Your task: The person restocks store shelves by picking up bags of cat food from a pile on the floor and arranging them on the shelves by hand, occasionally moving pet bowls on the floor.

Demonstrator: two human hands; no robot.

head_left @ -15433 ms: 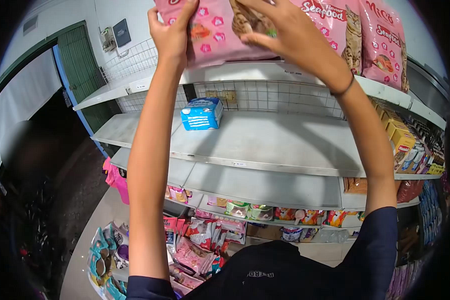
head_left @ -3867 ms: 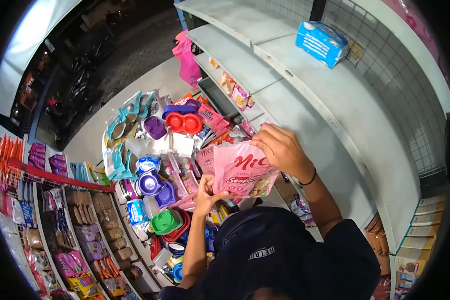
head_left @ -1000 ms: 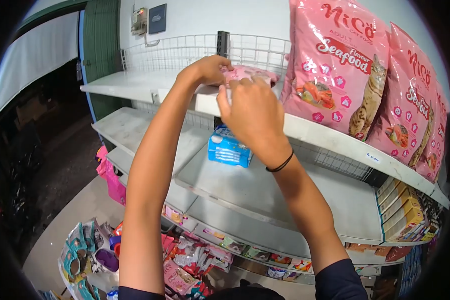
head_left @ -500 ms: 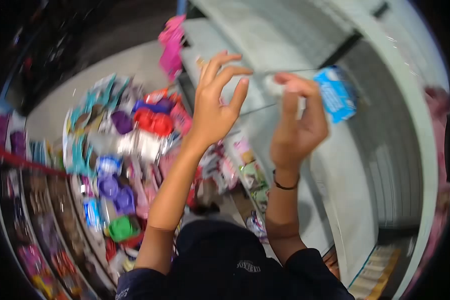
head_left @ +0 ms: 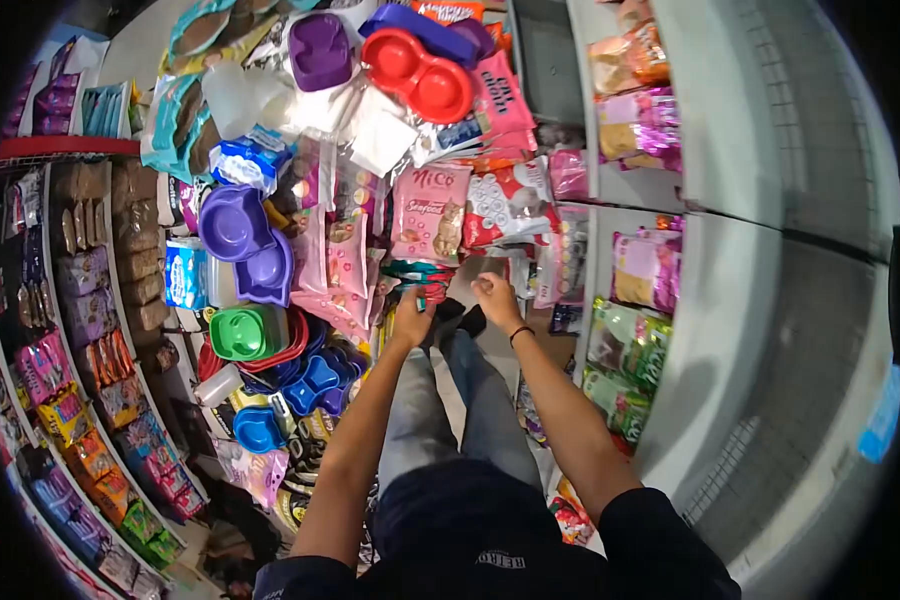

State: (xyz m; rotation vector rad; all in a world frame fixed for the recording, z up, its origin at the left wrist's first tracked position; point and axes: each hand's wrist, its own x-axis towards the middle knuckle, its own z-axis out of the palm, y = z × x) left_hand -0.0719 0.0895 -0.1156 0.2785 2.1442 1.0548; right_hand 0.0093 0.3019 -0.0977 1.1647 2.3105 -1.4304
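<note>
Nico bag point(head_left: 430, 212) now has left hand point(head_left: 411, 318) and right hand point(head_left: 495, 302) lowered nearby.

A red double bowl point(head_left: 417, 75) lies near twelve o'clock, touching a violet-blue bowl point(head_left: 422, 30). A purple bowl point(head_left: 320, 50) sits at eleven, a dark tray point(head_left: 552, 65) at one. Teal packets point(head_left: 177, 130) lie at ten, above blue-purple bowls point(head_left: 245, 240). A green container point(head_left: 240, 333) is near nine, a blue bowl point(head_left: 258, 428) at eight. Green packets point(head_left: 625, 350) lie toward four; a blue pack point(head_left: 882, 415) is farther out.
</note>
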